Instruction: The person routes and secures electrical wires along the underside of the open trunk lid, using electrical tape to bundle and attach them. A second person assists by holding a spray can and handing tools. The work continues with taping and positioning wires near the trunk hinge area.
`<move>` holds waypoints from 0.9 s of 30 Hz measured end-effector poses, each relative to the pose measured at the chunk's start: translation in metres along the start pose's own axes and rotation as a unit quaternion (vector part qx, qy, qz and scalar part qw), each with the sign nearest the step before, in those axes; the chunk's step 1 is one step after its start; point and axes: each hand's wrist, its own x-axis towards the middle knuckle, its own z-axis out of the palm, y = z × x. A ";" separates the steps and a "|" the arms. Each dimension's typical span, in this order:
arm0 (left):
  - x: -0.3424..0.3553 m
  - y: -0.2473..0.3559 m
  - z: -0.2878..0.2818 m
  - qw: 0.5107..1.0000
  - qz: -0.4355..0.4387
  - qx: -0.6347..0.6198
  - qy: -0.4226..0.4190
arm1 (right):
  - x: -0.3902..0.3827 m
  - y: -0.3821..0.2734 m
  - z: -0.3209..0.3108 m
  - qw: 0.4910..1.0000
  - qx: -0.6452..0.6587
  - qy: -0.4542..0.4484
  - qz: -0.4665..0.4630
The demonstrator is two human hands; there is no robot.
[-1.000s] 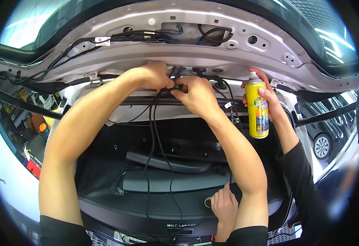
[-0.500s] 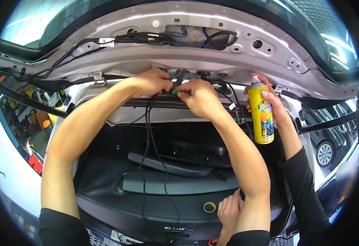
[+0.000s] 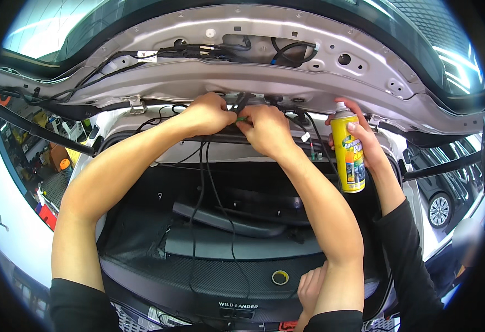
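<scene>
My left hand (image 3: 208,114) and my right hand (image 3: 265,127) meet at the lower edge of the raised tailgate (image 3: 159,83). Both are closed, fingertips almost touching. The right thumb and fingers pinch a small green piece (image 3: 243,119), whose exact kind is covered by the fingers. My left fingers grip the dark cable beside it, mostly hidden by the hand. Thin black cables (image 3: 202,166) hang from below my left hand into the trunk. Dark wiring also runs up behind the fingertips.
Close on the right, another person's hand (image 3: 367,144) holds a yellow spray can (image 3: 348,155); their other hand (image 3: 311,288) is by my right forearm. A tape roll (image 3: 274,278) lies near the trunk's edge. Grey trim panels (image 3: 231,221) lie inside. Wiring (image 3: 206,51) crosses the tailgate.
My hands stay together at the cable; the left has turned slightly and the green piece is more covered. The hanging cables have swayed a little. The other person still holds the can.
</scene>
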 end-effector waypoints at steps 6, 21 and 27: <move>-0.005 -0.008 -0.001 0.996 0.010 0.082 0.045 | -0.004 -0.002 -0.002 1.000 0.015 -0.001 -0.003; -0.010 -0.019 0.014 0.987 -0.090 -0.132 0.016 | -0.002 0.004 -0.007 0.999 0.041 -0.006 -0.006; -0.015 -0.024 0.007 0.982 -0.070 -0.173 -0.014 | -0.005 -0.002 -0.001 0.999 0.027 0.023 -0.009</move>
